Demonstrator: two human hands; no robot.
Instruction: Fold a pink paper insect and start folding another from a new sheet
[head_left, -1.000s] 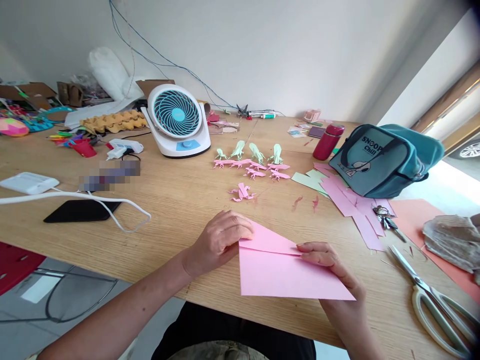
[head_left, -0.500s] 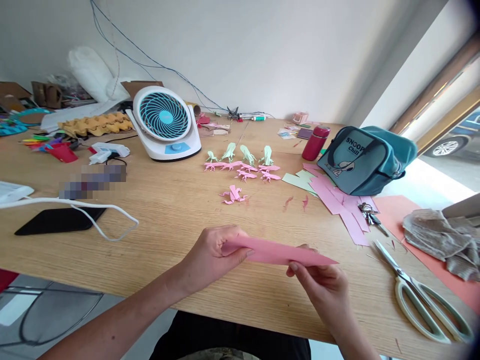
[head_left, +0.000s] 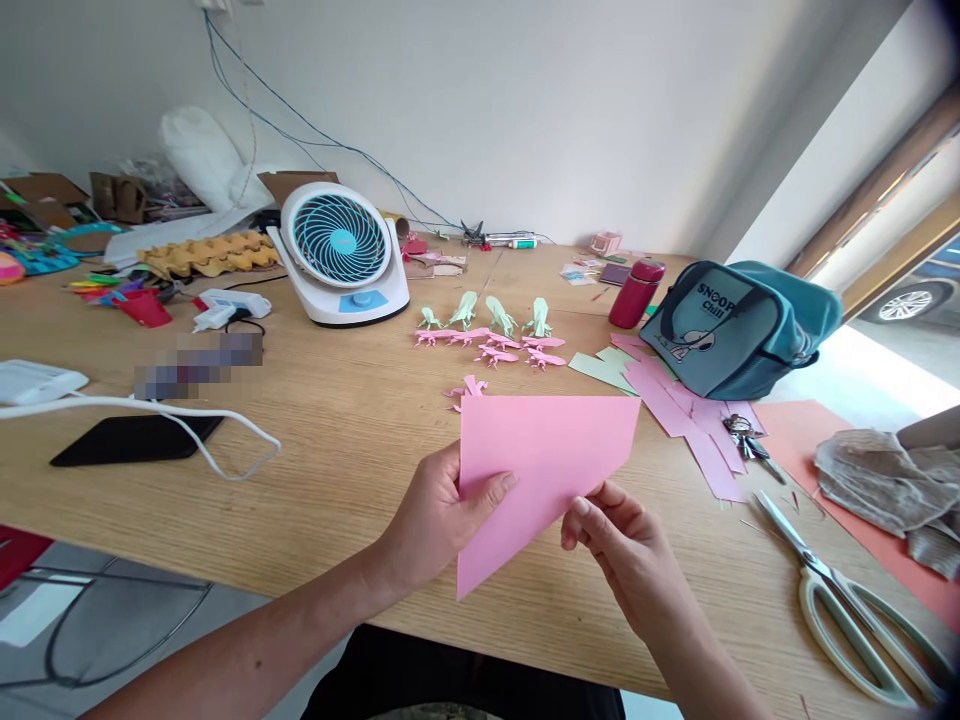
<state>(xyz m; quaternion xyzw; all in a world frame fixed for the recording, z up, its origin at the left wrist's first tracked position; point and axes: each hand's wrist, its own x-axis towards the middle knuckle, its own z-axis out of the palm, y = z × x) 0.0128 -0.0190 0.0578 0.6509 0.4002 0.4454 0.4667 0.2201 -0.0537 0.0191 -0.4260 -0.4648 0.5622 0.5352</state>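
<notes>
A folded sheet of pink paper [head_left: 544,445] is held up above the table, its lower edge slanting down to a point at left. My left hand [head_left: 442,515] grips its left side, thumb on the near face and fingers hidden behind. My right hand [head_left: 619,530] pinches the slanted edge between thumb and fingers. Just beyond the sheet, a pink origami figure [head_left: 472,385] is partly covered by it. Farther back stand several green origami figures [head_left: 538,318] and several pink origami insects [head_left: 499,355].
Large scissors [head_left: 832,580] lie at the right, near keys [head_left: 742,432] and pink paper strips [head_left: 709,460]. A teal bag [head_left: 731,325] and red flask [head_left: 636,295] stand behind them. At left are a fan [head_left: 341,245], a black phone [head_left: 127,440] and a white cable [head_left: 255,432].
The pink paper has been turned over and tilted up, so its broad face shows with the slanted edge downward. Both hands have shifted their grip, thumbs now on the near side.
</notes>
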